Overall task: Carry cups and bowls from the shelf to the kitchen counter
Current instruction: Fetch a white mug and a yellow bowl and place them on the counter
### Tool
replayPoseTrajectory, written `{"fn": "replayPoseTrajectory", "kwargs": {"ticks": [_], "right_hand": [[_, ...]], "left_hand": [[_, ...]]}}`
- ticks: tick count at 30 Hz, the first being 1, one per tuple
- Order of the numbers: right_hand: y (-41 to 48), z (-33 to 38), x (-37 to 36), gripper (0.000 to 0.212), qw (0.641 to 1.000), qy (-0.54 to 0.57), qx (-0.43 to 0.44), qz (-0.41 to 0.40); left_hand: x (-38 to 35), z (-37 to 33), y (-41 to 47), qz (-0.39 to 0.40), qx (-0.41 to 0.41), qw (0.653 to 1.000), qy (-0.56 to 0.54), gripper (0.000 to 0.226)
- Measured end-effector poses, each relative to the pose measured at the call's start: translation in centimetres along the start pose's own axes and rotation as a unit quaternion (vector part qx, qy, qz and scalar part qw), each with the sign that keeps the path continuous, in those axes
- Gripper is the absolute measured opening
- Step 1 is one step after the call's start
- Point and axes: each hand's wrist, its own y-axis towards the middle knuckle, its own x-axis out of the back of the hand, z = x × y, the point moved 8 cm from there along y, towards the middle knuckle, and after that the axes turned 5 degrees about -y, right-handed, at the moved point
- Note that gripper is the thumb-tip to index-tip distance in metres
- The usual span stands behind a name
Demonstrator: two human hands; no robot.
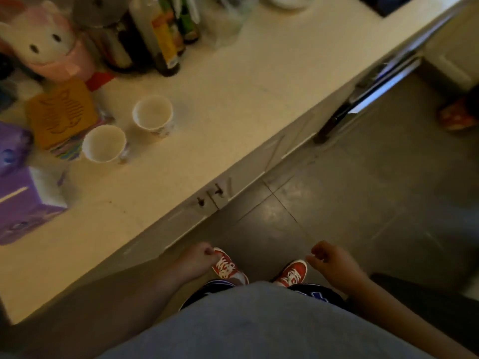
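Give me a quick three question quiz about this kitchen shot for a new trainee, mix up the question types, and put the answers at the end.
1. True or false: the left hand and the right hand are each carrying a cup.
2. How many white cups stand on the counter?
A. one
B. two
C. four
3. Fill in: the nearer cup stands beside an orange ______.

Key
1. False. Both hands hang loosely curled and empty, over the floor.
2. B. The nearer cup and the farther cup, both upright, apart from each other.
3. Box.
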Motion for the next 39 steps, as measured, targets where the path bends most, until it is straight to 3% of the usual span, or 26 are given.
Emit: {"fn": "replayPoseTrajectory", "kwargs": {"ticks": [8, 15, 20, 30, 39], "right_hand": [[-5.8, -16.9, 0.0, 0.024, 0.965, 0.187, -0.176, -0.051], [-9.4, -29.2, 1.2, 0.015, 0.926, 0.282, -0.238, -0.081], [-7.9, -33.8, 4.8, 0.016, 0.908, 0.331, -0.239, -0.091], [3.0, -40.4, 20.0, 0.022, 0.892, 0.372, -0.211, -0.145], [6.1, -47.9, 27.4, 0.017, 0.827, 0.439, -0.313, -0.159]], "left_hand": [[-9.2, -13.6, 2.1, 0.088, -0.058, 0.985, 0.135, 0.021], [-18.6, -23.9, 3.1, 0.120, -0.103, 0.961, 0.228, 0.028], [-21.1, -28.4, 4.1, 0.105, -0.111, 0.957, 0.247, 0.025], [-20.7, -39.3, 13.1, 0.105, -0.071, 0.951, 0.281, 0.023], [-23.7, -60.7, 22.1, 0.142, -0.110, 0.924, 0.337, 0.031]]}}
